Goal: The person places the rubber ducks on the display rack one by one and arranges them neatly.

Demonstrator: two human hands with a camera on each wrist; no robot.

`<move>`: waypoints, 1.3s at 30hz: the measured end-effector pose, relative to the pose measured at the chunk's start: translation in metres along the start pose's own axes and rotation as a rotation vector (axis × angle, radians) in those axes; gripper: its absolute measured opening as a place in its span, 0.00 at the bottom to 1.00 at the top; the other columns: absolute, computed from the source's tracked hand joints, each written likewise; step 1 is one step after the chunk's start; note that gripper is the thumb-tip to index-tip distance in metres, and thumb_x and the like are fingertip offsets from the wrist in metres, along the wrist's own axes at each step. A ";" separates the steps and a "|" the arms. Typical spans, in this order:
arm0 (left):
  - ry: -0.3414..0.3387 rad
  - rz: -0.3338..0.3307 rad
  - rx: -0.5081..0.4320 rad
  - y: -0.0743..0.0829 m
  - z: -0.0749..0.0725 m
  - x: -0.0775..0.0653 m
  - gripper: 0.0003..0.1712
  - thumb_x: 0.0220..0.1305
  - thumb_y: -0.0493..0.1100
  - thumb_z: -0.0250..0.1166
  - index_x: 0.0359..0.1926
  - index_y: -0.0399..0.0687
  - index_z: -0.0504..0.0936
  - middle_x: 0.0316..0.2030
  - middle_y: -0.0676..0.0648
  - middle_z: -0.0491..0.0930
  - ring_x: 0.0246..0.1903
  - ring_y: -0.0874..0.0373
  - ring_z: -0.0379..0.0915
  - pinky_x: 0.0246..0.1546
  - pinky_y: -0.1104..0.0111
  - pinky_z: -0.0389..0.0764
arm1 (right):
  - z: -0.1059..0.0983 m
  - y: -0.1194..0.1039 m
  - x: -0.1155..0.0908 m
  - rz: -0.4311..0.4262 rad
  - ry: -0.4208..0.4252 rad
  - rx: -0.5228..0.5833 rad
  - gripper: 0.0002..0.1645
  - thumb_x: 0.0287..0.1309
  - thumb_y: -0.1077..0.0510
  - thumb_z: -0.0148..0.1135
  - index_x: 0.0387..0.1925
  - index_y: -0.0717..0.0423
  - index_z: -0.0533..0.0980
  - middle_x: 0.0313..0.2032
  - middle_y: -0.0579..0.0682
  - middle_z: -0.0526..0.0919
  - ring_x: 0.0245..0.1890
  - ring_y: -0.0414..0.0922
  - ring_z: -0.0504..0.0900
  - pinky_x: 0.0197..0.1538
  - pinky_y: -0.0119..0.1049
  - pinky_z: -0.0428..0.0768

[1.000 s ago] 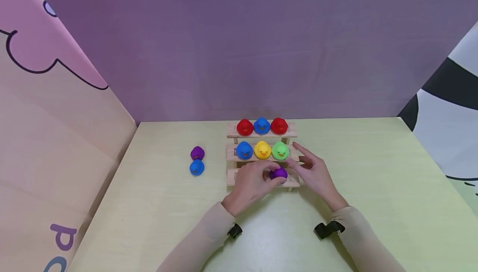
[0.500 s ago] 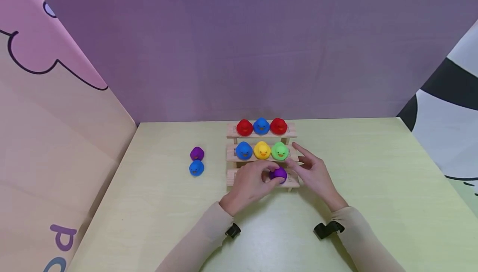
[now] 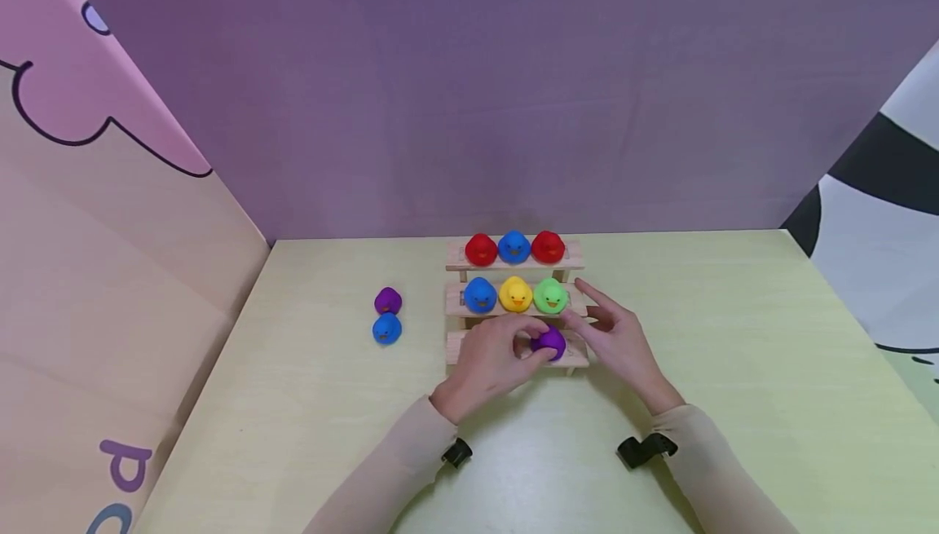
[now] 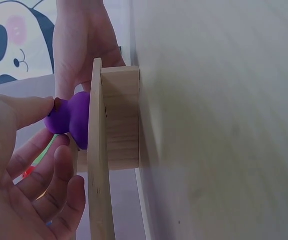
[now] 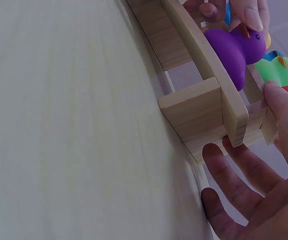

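On the right part of the lowest step of a three-tier wooden rack (image 3: 577,355) stands a purple rubber duck (image 3: 550,342). My left hand (image 3: 487,357) pinches its head between thumb and fingers; in the left wrist view the purple duck (image 4: 76,117) meets the wooden step. My right hand (image 3: 622,348) is at the rack's right end, fingers extended. In the right wrist view its thumb is close to the green duck (image 5: 278,71) and the fingertips lie by the step's end; whether they press it I cannot tell.
The middle step bears a blue duck (image 3: 480,295), a yellow duck (image 3: 515,294) and the green one. Above sit two red ducks with a blue duck (image 3: 514,247) between. Left of the rack, a purple duck (image 3: 388,301) and a blue duck (image 3: 386,328) stand on the table (image 3: 315,403).
The purple duck in my left hand has shifted very slightly to the right on the lowest step. My right hand stays where it was.
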State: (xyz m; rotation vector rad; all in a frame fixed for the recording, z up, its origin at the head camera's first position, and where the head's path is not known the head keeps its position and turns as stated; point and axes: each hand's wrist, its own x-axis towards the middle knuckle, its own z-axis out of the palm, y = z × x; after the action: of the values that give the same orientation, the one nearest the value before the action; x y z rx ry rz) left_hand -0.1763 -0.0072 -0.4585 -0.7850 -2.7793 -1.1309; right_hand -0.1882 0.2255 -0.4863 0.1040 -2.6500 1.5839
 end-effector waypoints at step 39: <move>0.063 -0.047 -0.002 -0.026 -0.020 -0.024 0.14 0.70 0.50 0.72 0.52 0.52 0.90 0.41 0.55 0.90 0.30 0.65 0.74 0.32 0.74 0.74 | -0.001 -0.001 -0.001 0.016 -0.006 -0.010 0.40 0.74 0.41 0.66 0.81 0.40 0.65 0.73 0.65 0.75 0.60 0.63 0.85 0.54 0.33 0.82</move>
State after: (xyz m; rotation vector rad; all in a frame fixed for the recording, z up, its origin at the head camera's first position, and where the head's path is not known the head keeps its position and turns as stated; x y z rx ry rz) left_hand -0.1705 -0.0469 -0.4654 -0.6754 -2.7598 -1.1446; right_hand -0.1872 0.2258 -0.4849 0.0875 -2.6694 1.5773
